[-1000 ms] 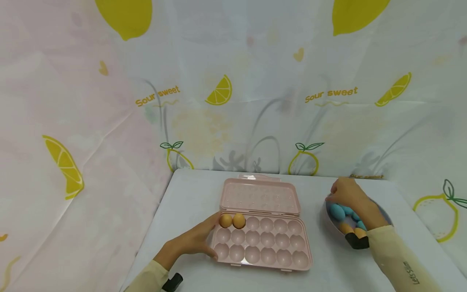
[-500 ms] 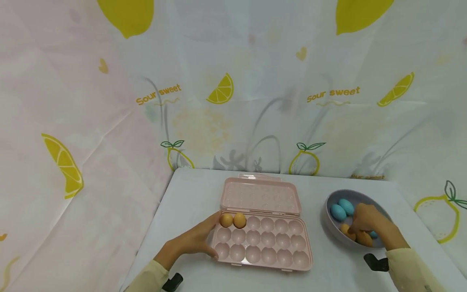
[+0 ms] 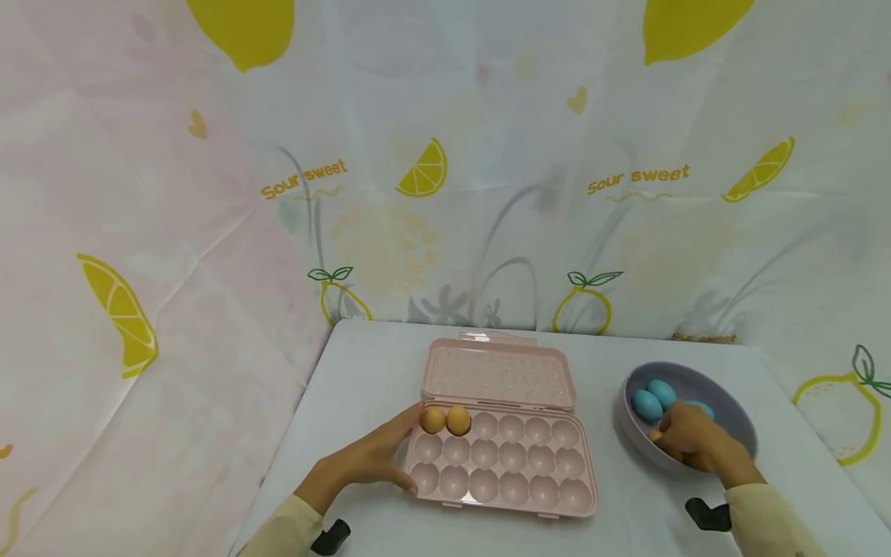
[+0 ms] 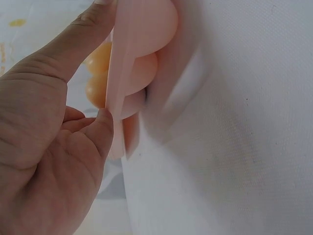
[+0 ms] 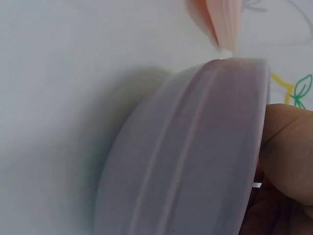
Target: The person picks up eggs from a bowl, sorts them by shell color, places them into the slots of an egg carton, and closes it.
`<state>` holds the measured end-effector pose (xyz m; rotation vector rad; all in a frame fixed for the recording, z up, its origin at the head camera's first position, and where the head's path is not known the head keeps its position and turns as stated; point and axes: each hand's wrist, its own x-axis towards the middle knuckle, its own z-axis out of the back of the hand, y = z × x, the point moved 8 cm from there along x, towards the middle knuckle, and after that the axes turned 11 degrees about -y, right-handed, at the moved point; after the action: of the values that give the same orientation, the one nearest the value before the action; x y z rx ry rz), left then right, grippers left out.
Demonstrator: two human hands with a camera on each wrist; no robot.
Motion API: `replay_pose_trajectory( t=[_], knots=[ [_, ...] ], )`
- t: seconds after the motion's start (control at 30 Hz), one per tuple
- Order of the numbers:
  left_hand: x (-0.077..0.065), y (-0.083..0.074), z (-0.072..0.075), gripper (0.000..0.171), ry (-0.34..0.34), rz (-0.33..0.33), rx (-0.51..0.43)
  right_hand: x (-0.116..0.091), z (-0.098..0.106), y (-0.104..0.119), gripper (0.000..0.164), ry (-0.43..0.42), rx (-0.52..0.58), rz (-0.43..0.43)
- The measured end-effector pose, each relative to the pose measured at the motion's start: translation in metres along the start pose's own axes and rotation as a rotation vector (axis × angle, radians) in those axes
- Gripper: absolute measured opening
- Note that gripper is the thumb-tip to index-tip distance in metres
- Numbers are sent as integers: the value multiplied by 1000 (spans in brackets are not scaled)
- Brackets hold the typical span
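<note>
A pink egg box (image 3: 501, 503) lies on the table with its lid laid back. Two orange-brown eggs (image 3: 458, 420) occupy the back row's left cups. My left hand (image 3: 372, 458) holds the box's left side, thumb at the near corner and fingers at the far one; in the left wrist view, fingertips (image 4: 103, 120) meet the rim. Inside the grey-purple bowl (image 3: 629, 437), my right hand (image 3: 696, 439) has curled fingers around an orange-brown egg (image 3: 655, 435), which they mostly hide. Blue eggs (image 3: 647, 404) sit behind that hand. In the right wrist view the bowl wall hides the fingertips.
The box's raised lid (image 3: 497, 375) extends toward the back of the white table (image 3: 376, 356). A lemon-printed cloth (image 3: 487, 232) hangs behind and at the left. Between box and bowl runs a strip of table.
My right hand moved from above the bowl's far left rim down inside it, then leftward onto the orange-brown eggs. My left hand has stayed on the box.
</note>
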<state>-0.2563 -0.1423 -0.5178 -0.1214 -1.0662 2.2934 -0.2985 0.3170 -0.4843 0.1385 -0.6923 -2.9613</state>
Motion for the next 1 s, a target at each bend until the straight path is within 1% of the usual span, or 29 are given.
replay_pose_trajectory(
  t=[0.07, 0.17, 0.3, 0.43, 0.6, 0.7, 0.77, 0.87, 1.0],
  knots=[
    [0, -1, 0, 131, 3, -3, -3, -1, -2, -1, 33, 14, 7, -22],
    [1, -2, 0, 131, 1, -6, -10, -1, -2, 2, 36, 8, -60, 2],
    [1, -3, 1, 132, -5, -9, -17, -1, -1, 3, 34, 6, -88, -5],
    [1, -3, 1, 133, -4, -6, -10, -1, 2, 5, 29, -8, -75, 21],
    [1, -2, 1, 133, -2, -4, -2, -4, 8, 9, 29, -34, -49, 60],
    [1, -3, 1, 132, 5, -2, 10, -5, 14, 12, 32, -39, -20, 54],
    [0, -3, 2, 131, 8, 2, 22, -4, 20, 17, 34, -44, -5, 51],
    [0, -3, 2, 131, 10, 9, 35, -2, 31, 28, 30, -61, 16, 56],
    [0, -3, 2, 131, 9, 11, 42, 1, 47, 54, 20, -138, 44, 133]
  ],
)
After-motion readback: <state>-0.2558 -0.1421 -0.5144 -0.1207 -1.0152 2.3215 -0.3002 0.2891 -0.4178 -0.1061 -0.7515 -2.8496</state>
